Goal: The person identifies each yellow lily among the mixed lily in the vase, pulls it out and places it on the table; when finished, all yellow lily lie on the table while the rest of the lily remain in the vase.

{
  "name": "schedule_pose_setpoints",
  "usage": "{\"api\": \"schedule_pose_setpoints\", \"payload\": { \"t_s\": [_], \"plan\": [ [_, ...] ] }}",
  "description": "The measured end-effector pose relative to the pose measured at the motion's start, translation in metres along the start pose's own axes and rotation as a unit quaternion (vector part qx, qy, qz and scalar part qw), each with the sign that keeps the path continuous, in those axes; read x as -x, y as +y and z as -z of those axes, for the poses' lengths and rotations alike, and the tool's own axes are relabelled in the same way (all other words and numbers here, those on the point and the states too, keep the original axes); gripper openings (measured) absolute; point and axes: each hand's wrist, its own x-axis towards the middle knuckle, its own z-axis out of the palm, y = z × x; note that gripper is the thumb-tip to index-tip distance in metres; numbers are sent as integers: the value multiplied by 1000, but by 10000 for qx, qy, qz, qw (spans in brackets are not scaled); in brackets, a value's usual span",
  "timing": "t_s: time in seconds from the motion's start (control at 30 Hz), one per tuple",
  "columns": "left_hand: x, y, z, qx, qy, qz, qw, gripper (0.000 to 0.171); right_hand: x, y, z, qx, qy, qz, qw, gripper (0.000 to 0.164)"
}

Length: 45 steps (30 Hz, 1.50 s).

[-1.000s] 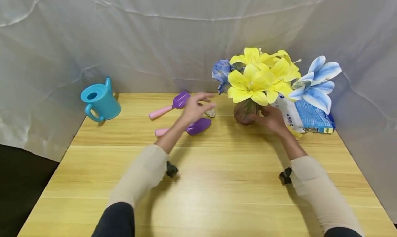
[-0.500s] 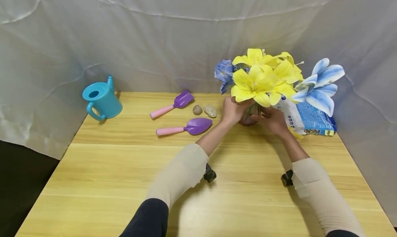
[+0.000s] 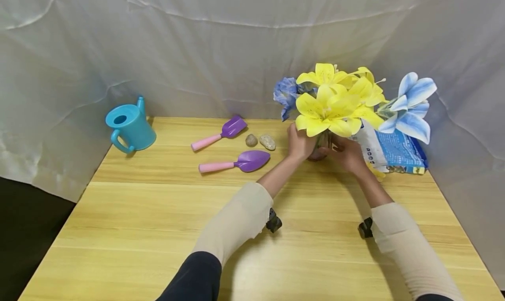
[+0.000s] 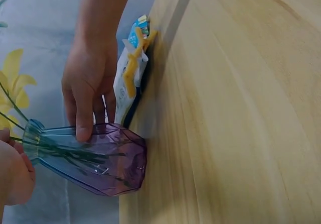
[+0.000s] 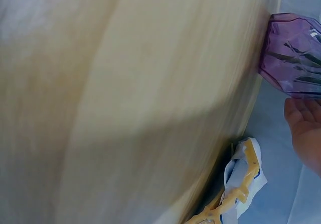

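A faceted glass vase (image 4: pixel 115 156), teal at the neck and purple at the base, stands upright on the table with green stems inside. It bears yellow lilies (image 3: pixel 325 110), a purple-blue flower (image 3: pixel 286 95) and a blue-and-white flower (image 3: pixel 412 106) leaning right. My right hand (image 3: pixel 347 153) holds the vase's side, thumb on the near face and fingers reaching behind. At the vase's mouth, my left hand (image 3: pixel 301 143) has its fingers curled about the stems (image 4: pixel 15 138); the blooms partly cover these fingers in the head view.
A blue-and-white bag (image 3: pixel 394 147) with a yellow strip (image 4: pixel 131 68) lies behind the right hand. Left of the vase are two stones (image 3: pixel 267 142) and two purple trowels (image 3: pixel 252 161) with pink handles. A blue watering can (image 3: pixel 136 128) stands at the back left.
My left hand has moved right, from above the stones to the stems at the vase's mouth. The right hand stays on the vase; the flowers have shifted slightly.
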Motion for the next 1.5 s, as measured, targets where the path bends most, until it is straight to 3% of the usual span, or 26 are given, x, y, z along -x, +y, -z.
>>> {"api": "schedule_pose_setpoints", "payload": {
  "t_s": [0.17, 0.5, 0.67, 0.7, 0.93, 1.03, 1.13, 1.3, 1.37, 1.43, 1.5],
  "plan": [
    [1, -1, 0, -63, 117, -174, 9998, 13, 1, 2, 0, -91, -31, -113, 9999, 58],
    [0, -7, 3, -193, -48, -406, 9990, 20, 0, 0, -1, -393, -185, -231, 9988, 59],
    [-3, -3, 5, -520, 33, -493, 9974, 27, 0, 2, -1, -152, -246, -309, 9991, 63],
    [-3, -1, 6, -311, -9, -470, 9984, 27, 0, 2, -1, -130, -260, -325, 9991, 63],
    [-6, 10, 10, -330, 20, -416, 9986, 19, 1, -1, 0, -173, -167, -168, 9996, 61],
    [-5, 12, 11, 686, 56, -117, 9976, 17, 1, -2, 0, -199, -156, -116, 9996, 61],
    [-6, 15, 13, 1305, 169, -47, 9913, 20, 1, -1, 0, -245, -206, -173, 9993, 62],
    [-11, 24, 21, 972, 648, -679, 9908, 14, 0, -1, 0, -121, -333, -317, 9989, 66],
    [-12, 33, 27, 1139, 781, -902, 9863, 11, 0, 0, 1, -68, -382, -405, 9984, 68],
    [-10, 47, 38, 1534, 725, -899, 9814, 13, -1, 0, 1, -57, -424, -498, 9978, 70],
    [-8, 61, 53, 1587, 696, -977, 9800, 14, -2, 0, 2, -16, -447, -519, 9977, 71]
  ]
}}
